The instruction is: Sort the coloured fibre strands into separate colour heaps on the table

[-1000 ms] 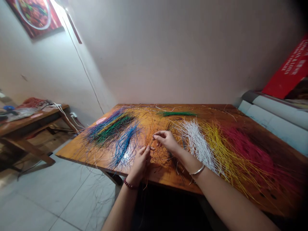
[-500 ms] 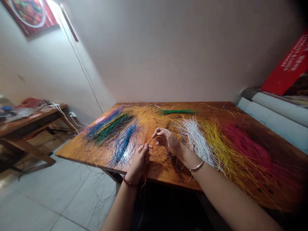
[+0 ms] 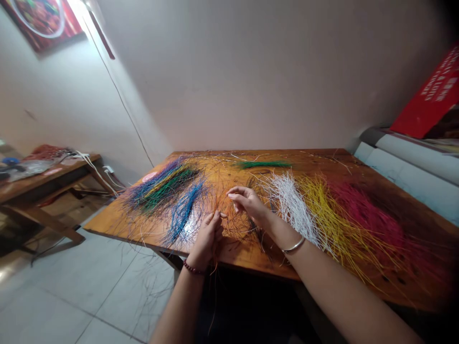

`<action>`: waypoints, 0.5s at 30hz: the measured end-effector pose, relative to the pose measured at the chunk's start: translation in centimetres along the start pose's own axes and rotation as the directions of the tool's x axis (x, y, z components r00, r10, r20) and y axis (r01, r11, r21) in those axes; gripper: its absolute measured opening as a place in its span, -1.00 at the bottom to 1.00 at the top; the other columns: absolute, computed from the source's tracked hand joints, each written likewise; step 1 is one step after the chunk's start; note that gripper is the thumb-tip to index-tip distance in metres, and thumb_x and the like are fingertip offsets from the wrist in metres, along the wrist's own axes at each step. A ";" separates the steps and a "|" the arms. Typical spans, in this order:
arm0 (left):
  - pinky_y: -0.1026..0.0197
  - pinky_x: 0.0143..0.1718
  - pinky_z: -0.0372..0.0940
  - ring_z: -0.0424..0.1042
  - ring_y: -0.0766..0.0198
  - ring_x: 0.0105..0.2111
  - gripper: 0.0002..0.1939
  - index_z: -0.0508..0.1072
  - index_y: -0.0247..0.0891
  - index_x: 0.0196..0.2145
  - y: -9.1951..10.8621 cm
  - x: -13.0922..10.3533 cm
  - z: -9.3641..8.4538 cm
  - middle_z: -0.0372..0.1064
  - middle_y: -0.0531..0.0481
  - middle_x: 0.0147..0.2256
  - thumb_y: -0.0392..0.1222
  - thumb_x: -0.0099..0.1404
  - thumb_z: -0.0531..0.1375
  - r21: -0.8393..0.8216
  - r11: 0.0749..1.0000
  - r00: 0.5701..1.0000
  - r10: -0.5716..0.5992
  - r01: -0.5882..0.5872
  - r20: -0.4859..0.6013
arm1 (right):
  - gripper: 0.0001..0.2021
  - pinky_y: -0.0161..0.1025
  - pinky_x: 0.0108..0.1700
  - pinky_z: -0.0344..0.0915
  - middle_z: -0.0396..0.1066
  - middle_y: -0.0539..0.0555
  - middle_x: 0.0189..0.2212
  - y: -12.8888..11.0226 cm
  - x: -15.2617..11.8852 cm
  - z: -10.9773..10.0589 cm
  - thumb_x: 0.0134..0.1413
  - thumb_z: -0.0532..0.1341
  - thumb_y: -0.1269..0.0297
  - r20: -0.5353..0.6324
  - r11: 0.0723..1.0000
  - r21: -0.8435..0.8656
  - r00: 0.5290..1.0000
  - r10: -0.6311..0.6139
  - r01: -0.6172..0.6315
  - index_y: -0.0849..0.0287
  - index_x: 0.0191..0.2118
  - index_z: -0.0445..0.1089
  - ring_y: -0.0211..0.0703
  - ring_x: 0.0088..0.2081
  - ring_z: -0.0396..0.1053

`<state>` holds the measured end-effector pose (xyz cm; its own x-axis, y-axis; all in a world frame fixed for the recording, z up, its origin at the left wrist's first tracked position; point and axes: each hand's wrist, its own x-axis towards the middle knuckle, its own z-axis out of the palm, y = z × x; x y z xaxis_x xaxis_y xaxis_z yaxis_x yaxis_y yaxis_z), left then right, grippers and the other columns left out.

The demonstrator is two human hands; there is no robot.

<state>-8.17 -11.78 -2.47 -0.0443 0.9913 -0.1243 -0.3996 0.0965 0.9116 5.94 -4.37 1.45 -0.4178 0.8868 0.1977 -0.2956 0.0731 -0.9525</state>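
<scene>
My left hand (image 3: 211, 230) is closed around a thin bunch of orange strands (image 3: 216, 203), whose ends stick out above the fist and dangle below it. Just right of it, my right hand (image 3: 247, 203) hovers with curled fingers, thumb and fingertips apart; no strand can be made out in it. Blue strands (image 3: 184, 210) lie left of my hands, with green strands (image 3: 170, 188) farther left. On the right are white strands (image 3: 296, 208), yellow strands (image 3: 333, 222) and magenta strands (image 3: 369, 210).
The wooden table (image 3: 122, 222) stands against a wall. A small green bundle (image 3: 265, 164) lies near its back edge. At the left is a side table (image 3: 25, 188) with cables; at the right, large rolls (image 3: 412, 153) and a red box (image 3: 430, 95).
My right hand has shifted slightly, its fingers turning a little downward. My left hand keeps its grip on the orange strands. The camera view has moved slightly.
</scene>
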 end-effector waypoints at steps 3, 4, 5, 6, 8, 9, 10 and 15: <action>0.46 -0.74 -0.21 -0.18 0.55 -0.71 -0.60 0.36 -0.31 -0.34 -0.1 0.1 0.0 -0.19 0.24 -0.62 0.11 0.10 0.27 0.004 1.000 1.000 0.015 -0.015 0.006 | -0.73 -0.41 -0.65 0.08 0.27 -0.11 -0.71 0.5 0.2 0.0 -0.09 0.29 0.15 0.012 0.989 -0.139 0.999 -0.041 0.042 0.24 -0.29 0.46 -0.39 -0.71 0.20; 0.46 -0.74 -0.21 -0.19 0.55 -0.71 -0.60 0.36 -0.31 -0.34 -0.1 0.2 -0.1 -0.20 0.24 -0.62 0.11 0.10 0.27 0.002 1.000 1.000 0.019 -0.019 0.007 | -0.70 -0.40 -0.65 0.11 0.29 -0.11 -0.71 0.8 0.2 0.1 -0.08 0.29 0.14 0.017 0.986 -0.162 0.999 -0.047 0.050 0.25 -0.25 0.48 -0.38 -0.71 0.21; 0.46 -0.74 -0.21 -0.19 0.55 -0.71 -0.61 0.36 -0.31 -0.34 -0.1 0.2 0.0 -0.20 0.24 -0.63 0.10 0.11 0.27 -0.001 1.000 1.000 0.021 -0.021 0.008 | -0.67 -0.39 -0.65 0.14 0.30 -0.10 -0.72 1.0 0.2 0.1 -0.07 0.29 0.12 0.016 0.984 -0.173 0.999 -0.051 0.054 0.26 -0.23 0.48 -0.37 -0.72 0.23; 0.46 -0.73 -0.21 -0.19 0.55 -0.71 -0.61 0.36 -0.31 -0.34 -0.1 0.2 0.0 -0.20 0.24 -0.63 0.10 0.11 0.27 -0.001 1.000 1.000 0.021 -0.021 0.010 | -0.65 -0.38 -0.65 0.17 0.31 -0.08 -0.71 1.3 0.3 0.0 -0.07 0.28 0.11 0.010 0.983 -0.177 0.999 -0.053 0.054 0.27 -0.21 0.49 -0.36 -0.72 0.24; 0.46 -0.74 -0.21 -0.19 0.54 -0.71 -0.60 0.36 -0.30 -0.34 -0.1 0.2 0.0 -0.20 0.25 -0.63 0.11 0.10 0.27 0.010 1.000 1.000 0.018 -0.018 0.006 | -0.62 -0.36 -0.65 0.21 0.33 -0.06 -0.71 1.7 0.4 0.0 -0.08 0.29 0.08 -0.011 0.982 -0.179 0.998 -0.057 0.054 0.28 -0.20 0.50 -0.34 -0.73 0.25; 0.45 -0.74 -0.22 -0.19 0.54 -0.72 -0.60 0.36 -0.30 -0.34 -0.1 0.2 0.0 -0.20 0.25 -0.64 0.12 0.10 0.27 0.018 1.000 1.000 0.017 -0.017 0.002 | -0.61 -0.36 -0.65 0.23 0.35 -0.05 -0.69 1.8 0.4 0.0 -0.09 0.30 0.07 -0.019 0.983 -0.177 0.998 -0.059 0.054 0.28 -0.21 0.51 -0.34 -0.73 0.26; 0.45 -0.74 -0.22 -0.19 0.54 -0.72 -0.60 0.36 -0.30 -0.35 -0.1 0.2 0.1 -0.20 0.25 -0.64 0.12 0.10 0.27 0.026 1.000 1.000 0.016 -0.016 -0.001 | -0.61 -0.35 -0.66 0.23 0.37 -0.03 -0.67 1.9 0.5 0.0 -0.11 0.30 0.05 -0.024 0.983 -0.175 0.998 -0.059 0.054 0.28 -0.23 0.51 -0.34 -0.73 0.26; 0.45 -0.74 -0.21 -0.18 0.55 -0.72 -0.59 0.37 -0.31 -0.36 0.0 0.0 0.3 -0.18 0.25 -0.65 0.13 0.09 0.27 0.053 0.998 1.000 0.027 -0.027 -0.010 | -0.62 -0.38 -0.69 0.18 0.40 0.01 -0.64 1.7 0.5 0.1 -0.17 0.33 -0.01 -0.023 0.982 -0.177 0.997 -0.067 0.062 0.27 -0.39 0.50 -0.34 -0.72 0.26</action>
<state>-7.94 -11.73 -2.38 -0.0640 0.9926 -0.1030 -0.3493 0.0745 0.9341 5.14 -3.79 -0.08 -0.3775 0.8900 0.2558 -0.1638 0.2077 -0.9644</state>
